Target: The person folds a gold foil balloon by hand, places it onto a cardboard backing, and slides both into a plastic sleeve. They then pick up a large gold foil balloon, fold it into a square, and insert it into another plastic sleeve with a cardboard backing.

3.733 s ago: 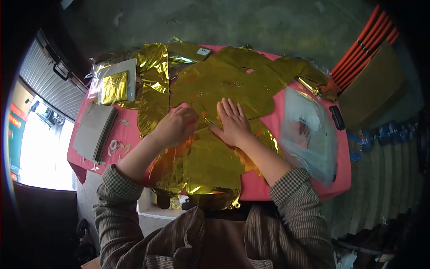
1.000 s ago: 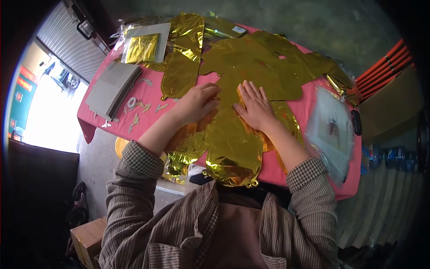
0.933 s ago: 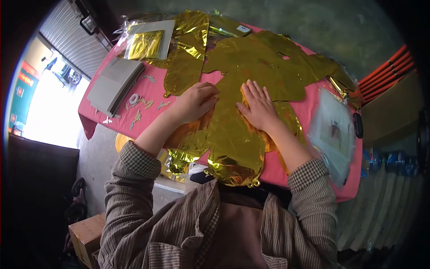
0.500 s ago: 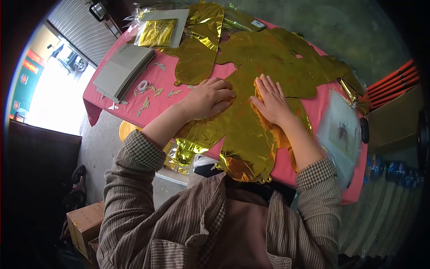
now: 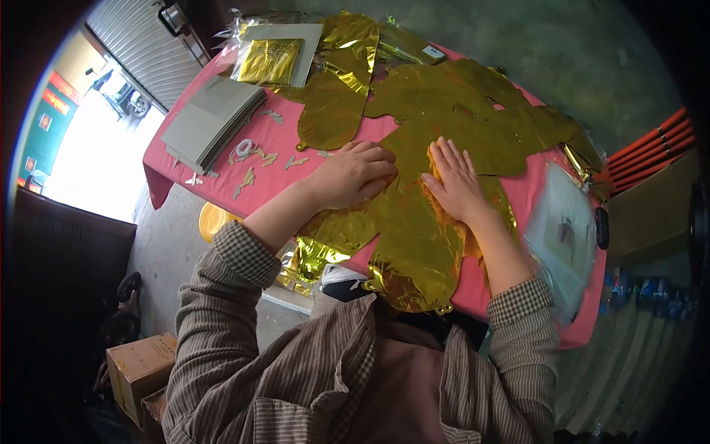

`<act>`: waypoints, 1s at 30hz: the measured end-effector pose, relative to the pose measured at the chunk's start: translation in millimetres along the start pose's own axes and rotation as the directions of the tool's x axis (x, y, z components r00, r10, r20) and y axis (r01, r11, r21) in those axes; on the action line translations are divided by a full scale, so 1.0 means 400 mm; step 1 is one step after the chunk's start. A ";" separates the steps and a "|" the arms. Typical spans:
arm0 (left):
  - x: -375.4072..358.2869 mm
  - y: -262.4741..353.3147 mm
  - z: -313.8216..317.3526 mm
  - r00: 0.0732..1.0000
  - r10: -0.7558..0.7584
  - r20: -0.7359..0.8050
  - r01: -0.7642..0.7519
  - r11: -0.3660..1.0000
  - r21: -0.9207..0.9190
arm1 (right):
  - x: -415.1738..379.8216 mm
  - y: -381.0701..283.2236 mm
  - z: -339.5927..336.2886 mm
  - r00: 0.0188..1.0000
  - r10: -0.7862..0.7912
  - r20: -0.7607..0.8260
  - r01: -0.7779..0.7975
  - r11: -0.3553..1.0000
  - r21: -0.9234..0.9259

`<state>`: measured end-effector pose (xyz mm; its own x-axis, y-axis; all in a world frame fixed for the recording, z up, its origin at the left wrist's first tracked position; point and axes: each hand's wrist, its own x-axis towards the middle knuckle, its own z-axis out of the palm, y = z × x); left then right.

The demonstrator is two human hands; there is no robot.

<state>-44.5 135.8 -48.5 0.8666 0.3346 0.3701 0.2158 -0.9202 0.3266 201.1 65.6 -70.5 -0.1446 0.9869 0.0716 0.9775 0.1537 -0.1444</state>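
Flat gold foil balloons point(image 5: 414, 229) lie spread over the middle of a pink-covered table point(image 5: 277, 166), with one rounded tabbed end at the near edge. Curled fingers of my left hand point(image 5: 355, 174) close on the foil at its left side; the fingertips are partly hidden. My right hand point(image 5: 457, 181) lies flat on the foil to the right, fingers stretched out and holding nothing. Crinkled orange-looking foil shows along its inner side. Beyond my left hand lies another rounded gold foil piece point(image 5: 333, 111).
At the left are a stack of grey cards point(image 5: 211, 122), a white ribbon ring point(image 5: 244, 148) and small pale cut pieces point(image 5: 245, 181). A packaged gold foil point(image 5: 270, 61) lies at the back. Clear plastic bags point(image 5: 562, 237) cover the right side. A cardboard box point(image 5: 144, 370) sits on the floor.
The whole view has shifted slightly, so the table sits a little lower in it. Both hands stay at about the same spots on the foil.
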 end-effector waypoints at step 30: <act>0.162 -0.036 0.001 0.992 -0.036 0.124 0.044 0.997 -0.069 | 0.011 -0.025 0.007 0.998 0.055 -0.016 -0.055 0.998 0.007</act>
<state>8.7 170.5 -29.6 0.9074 0.3393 0.2478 0.2225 -0.8883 0.4017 190.4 68.4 -71.5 -0.0880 0.9930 0.0790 0.9828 0.0994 -0.1555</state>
